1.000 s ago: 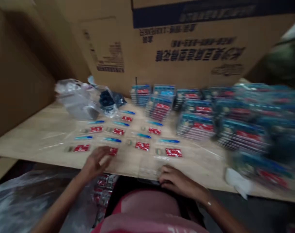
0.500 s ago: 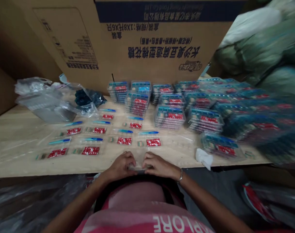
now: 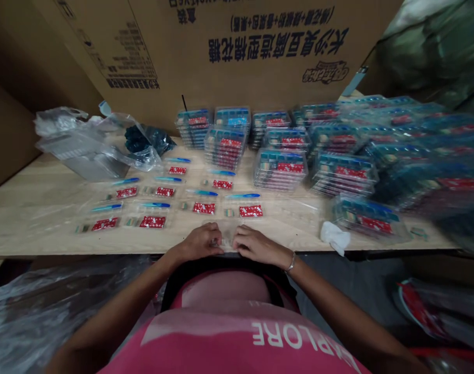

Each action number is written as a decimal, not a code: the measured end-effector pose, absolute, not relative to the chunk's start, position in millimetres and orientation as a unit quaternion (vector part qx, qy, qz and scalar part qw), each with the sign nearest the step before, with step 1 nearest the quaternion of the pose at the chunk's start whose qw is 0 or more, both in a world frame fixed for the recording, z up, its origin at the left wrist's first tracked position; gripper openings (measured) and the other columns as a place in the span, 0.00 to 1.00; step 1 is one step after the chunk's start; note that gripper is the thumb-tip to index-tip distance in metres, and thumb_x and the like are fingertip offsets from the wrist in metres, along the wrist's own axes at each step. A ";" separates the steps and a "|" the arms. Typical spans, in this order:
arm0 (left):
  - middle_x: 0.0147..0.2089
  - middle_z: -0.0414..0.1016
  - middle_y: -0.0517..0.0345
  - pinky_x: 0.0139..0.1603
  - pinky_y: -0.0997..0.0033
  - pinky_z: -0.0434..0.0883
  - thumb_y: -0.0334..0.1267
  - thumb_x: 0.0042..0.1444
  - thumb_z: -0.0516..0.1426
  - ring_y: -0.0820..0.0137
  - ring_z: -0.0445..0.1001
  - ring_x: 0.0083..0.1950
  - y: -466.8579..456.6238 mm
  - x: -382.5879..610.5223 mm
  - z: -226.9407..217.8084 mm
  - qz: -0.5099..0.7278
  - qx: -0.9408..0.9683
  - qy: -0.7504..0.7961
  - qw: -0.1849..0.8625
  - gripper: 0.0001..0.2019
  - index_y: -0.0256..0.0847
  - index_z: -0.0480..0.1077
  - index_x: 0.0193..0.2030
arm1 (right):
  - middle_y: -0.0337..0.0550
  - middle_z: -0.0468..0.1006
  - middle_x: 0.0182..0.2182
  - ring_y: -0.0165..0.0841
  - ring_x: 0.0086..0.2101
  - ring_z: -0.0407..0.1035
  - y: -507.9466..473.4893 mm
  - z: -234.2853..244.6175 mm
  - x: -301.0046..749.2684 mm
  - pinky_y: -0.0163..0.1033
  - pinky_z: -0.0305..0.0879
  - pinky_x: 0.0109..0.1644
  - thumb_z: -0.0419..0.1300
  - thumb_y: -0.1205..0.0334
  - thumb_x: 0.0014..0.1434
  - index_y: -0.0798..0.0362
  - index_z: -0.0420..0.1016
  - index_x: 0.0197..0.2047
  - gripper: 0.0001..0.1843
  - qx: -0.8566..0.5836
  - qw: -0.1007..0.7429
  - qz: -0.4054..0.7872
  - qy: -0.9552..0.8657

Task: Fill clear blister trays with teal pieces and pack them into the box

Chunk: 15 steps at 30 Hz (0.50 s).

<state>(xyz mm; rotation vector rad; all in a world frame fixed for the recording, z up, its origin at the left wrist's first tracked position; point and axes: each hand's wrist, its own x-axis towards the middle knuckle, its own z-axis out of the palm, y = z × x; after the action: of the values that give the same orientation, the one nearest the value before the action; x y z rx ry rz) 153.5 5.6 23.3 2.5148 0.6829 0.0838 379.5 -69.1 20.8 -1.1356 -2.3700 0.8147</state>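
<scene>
My left hand (image 3: 200, 242) and my right hand (image 3: 253, 244) rest side by side at the near edge of the wooden table (image 3: 34, 208). Both are closed on a small clear plastic packet (image 3: 226, 240) held between them. Just beyond my hands lie rows of clear open packets, each with a red label and a blue stick, such as the nearest one (image 3: 247, 206). Stacks of filled packets (image 3: 280, 170) stand farther back and to the right.
A large cardboard box (image 3: 240, 52) with printed text stands behind the table. Crumpled clear plastic bags (image 3: 84, 145) lie at the back left, one with dark items (image 3: 145, 139). A white crumpled wad (image 3: 335, 236) sits near the front edge. Plastic sheeting (image 3: 45, 311) lies below left.
My left hand came in from the left to meet my right hand on the clear packet at the table's edge. The view swung and steadied, and both hands have shifted slightly forward.
</scene>
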 end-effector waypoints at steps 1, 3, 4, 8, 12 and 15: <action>0.37 0.69 0.59 0.39 0.73 0.65 0.42 0.51 0.64 0.69 0.69 0.39 5.6 153.6 23.2 0.032 0.931 0.250 0.264 0.10 0.40 0.71 0.34 | 0.42 0.68 0.36 0.33 0.39 0.63 -69.4 20.9 379.5 0.37 0.61 0.43 0.59 0.71 0.59 0.53 0.71 0.34 0.04 -0.405 0.195 0.286 -0.846; 0.37 0.69 0.59 0.38 0.73 0.65 0.46 0.48 0.66 0.69 0.68 0.39 5.7 153.7 23.2 0.033 0.933 0.247 0.260 0.13 0.40 0.71 0.35 | 0.43 0.69 0.36 0.34 0.39 0.63 -69.7 20.9 379.7 0.37 0.62 0.42 0.64 0.63 0.58 0.54 0.72 0.35 0.05 -0.407 0.196 0.288 -0.844; 0.37 0.69 0.59 0.38 0.72 0.65 0.48 0.47 0.66 0.69 0.68 0.39 5.8 153.9 23.2 0.031 0.934 0.247 0.256 0.15 0.40 0.71 0.35 | 0.43 0.69 0.36 0.35 0.39 0.63 -69.6 20.6 379.9 0.37 0.62 0.42 0.65 0.60 0.57 0.54 0.72 0.35 0.07 -0.409 0.195 0.291 -0.843; 0.38 0.69 0.58 0.39 0.72 0.64 0.47 0.48 0.66 0.68 0.69 0.39 6.2 154.9 23.1 0.009 0.935 0.255 0.247 0.14 0.40 0.71 0.34 | 0.42 0.68 0.36 0.34 0.39 0.63 -69.6 20.6 380.0 0.37 0.61 0.41 0.64 0.63 0.58 0.54 0.71 0.34 0.06 -0.408 0.198 0.297 -0.840; 0.39 0.69 0.58 0.41 0.72 0.64 0.42 0.50 0.64 0.68 0.69 0.41 5.3 155.4 23.3 0.005 0.937 0.256 0.236 0.11 0.40 0.70 0.34 | 0.43 0.68 0.36 0.34 0.39 0.62 -73.5 25.0 377.7 0.37 0.61 0.44 0.60 0.70 0.59 0.54 0.71 0.34 0.03 -0.409 0.184 0.262 -0.855; 0.38 0.69 0.57 0.41 0.71 0.64 0.44 0.50 0.64 0.67 0.69 0.41 4.5 155.5 23.4 0.007 0.939 0.249 0.236 0.12 0.40 0.69 0.34 | 0.44 0.69 0.38 0.36 0.40 0.62 -77.0 28.6 375.7 0.39 0.61 0.44 0.63 0.61 0.59 0.55 0.70 0.36 0.07 -0.418 0.171 0.254 -0.856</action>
<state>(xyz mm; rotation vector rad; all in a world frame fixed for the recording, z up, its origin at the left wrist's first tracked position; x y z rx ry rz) 155.5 4.5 23.4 2.5764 0.6829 0.0184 375.7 -77.0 28.6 -1.1860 -2.4303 0.7203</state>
